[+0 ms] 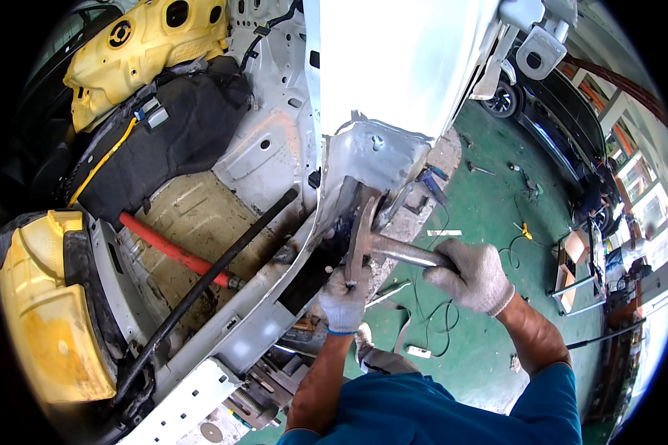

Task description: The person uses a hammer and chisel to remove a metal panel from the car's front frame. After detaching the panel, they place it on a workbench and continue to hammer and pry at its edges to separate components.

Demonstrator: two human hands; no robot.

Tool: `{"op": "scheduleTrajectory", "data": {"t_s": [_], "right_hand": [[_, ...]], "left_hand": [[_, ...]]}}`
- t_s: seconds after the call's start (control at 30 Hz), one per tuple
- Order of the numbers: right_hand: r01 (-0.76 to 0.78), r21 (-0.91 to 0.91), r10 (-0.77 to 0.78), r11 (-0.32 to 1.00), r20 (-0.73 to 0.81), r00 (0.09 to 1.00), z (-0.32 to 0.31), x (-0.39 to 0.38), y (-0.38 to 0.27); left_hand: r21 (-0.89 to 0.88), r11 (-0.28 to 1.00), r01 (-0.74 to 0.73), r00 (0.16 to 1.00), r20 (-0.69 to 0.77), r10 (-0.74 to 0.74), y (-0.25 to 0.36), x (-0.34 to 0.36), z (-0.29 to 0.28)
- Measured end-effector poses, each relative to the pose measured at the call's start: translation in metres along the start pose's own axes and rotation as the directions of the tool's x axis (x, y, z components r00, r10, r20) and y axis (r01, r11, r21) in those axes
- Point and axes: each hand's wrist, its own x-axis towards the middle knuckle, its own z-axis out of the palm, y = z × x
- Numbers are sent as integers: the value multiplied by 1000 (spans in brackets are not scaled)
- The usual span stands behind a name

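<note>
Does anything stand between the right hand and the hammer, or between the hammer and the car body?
Nothing visible separates the gloved right hand from the hammer it grips. At the hammer's other end, the left hand holds a metal piece; whether that sits between hammer and car body cannot be told.

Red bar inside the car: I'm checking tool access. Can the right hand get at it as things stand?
Probably not: the right hand grips a hammer, and the metal sill lies between that hand and the red bar.
</note>
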Motion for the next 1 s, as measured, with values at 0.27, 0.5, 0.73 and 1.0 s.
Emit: {"op": "scheduleTrajectory", "data": {"t_s": [0.27, 0.5, 0.73, 1.0], "right_hand": [[-70, -15, 70, 997, 51, 996, -2, 10, -3], [-76, -20, 77, 997, 57, 995, -2, 10, -10], [243, 139, -253, 960, 60, 966, -12, 12, -31], [225, -61, -212, 972, 171, 962, -11, 10, -47]], "left_hand": [[-17, 1000, -23, 999, -41, 22, 4, 0, 3], [2, 999, -44, 995, -94, 44, 0, -2, 9], [29, 942, -333, 925, -184, 333, -70, -1, 21], [-125, 992, 23, 998, 58, -16, -8, 3, 1]]}}
